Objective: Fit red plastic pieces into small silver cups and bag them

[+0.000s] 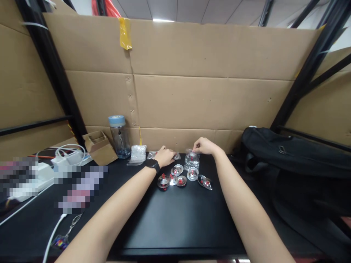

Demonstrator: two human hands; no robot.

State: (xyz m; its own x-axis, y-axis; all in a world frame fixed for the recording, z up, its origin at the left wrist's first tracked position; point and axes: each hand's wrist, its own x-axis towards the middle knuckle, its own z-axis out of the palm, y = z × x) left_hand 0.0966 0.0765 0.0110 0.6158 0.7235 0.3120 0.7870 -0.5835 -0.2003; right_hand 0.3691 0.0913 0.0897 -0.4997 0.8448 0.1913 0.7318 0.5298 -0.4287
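Several small silver metal discs with red loops lie in a loose group on the black table. Behind them, my right hand pinches the top of a clear plastic bag that has a disc with red in it. My left hand, with a black watch on the wrist, rests by other clear plastic packets near the cardboard wall. Its fingers are bent, and whether they hold anything is hidden.
A bottle with a blue lid, a bubble-wrap packet and an open cardboard box stand at the back left. White power strips and cables lie farther left. A black bag fills the right side. Cardboard closes the back.
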